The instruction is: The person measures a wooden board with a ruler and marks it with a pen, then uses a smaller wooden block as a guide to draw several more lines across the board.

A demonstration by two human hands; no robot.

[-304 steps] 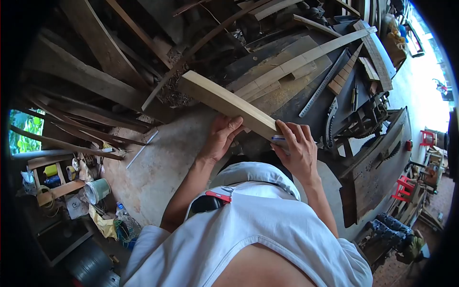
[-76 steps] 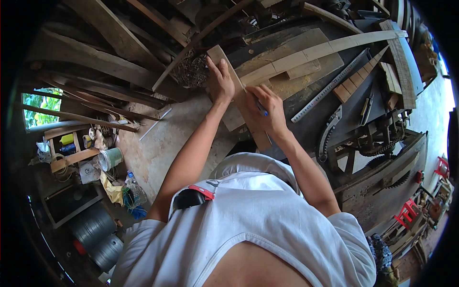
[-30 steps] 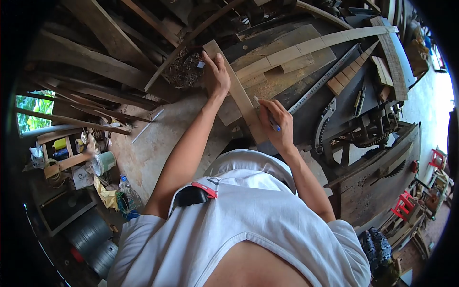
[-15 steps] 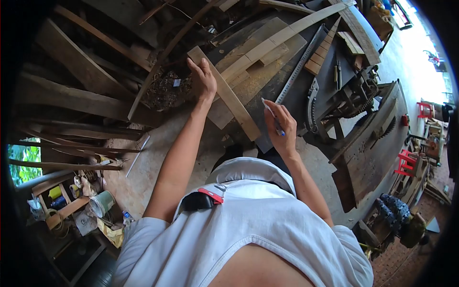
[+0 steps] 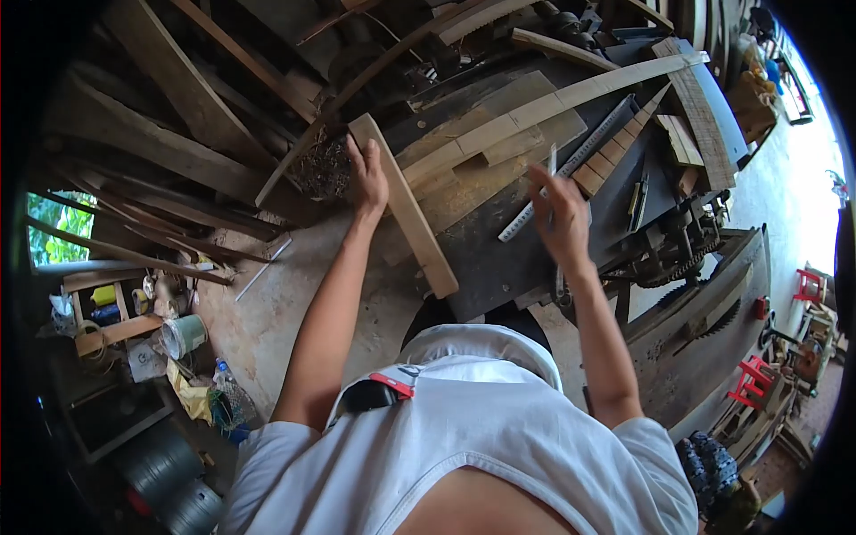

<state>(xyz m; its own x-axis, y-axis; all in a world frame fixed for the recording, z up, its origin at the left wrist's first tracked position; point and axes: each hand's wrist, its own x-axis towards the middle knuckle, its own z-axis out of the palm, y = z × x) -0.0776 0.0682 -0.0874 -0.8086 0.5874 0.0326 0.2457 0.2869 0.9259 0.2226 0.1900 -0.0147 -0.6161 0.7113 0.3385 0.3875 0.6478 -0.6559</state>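
My left hand (image 5: 367, 183) grips a plain wooden board (image 5: 412, 218) near its far end, with fingers along its left side. The board slants down toward my waist over the edge of the dark worktable (image 5: 486, 272). My right hand (image 5: 563, 218) is raised over the table's right part, fingers bent around a slim pen (image 5: 553, 159) that sticks up past the fingertips. Behind that hand lies a metal ruler (image 5: 519, 221), partly hidden. A tapered wooden piece with cross lines (image 5: 615, 156) rests beside it. A long curved wooden strip (image 5: 535, 109) crosses the table on flat boards.
Dark timber planks (image 5: 169, 152) lean at the left, with wood shavings (image 5: 323, 169) near my left hand. A machine table with a toothed blade (image 5: 713, 325) stands at the right. A bucket (image 5: 185, 337) sits at lower left, and a red stool (image 5: 753, 382) at far right.
My right hand has moved up and away from my body with the pen. The board in my left hand has swung slightly steeper, its near end shifting left. The view has shifted somewhat.
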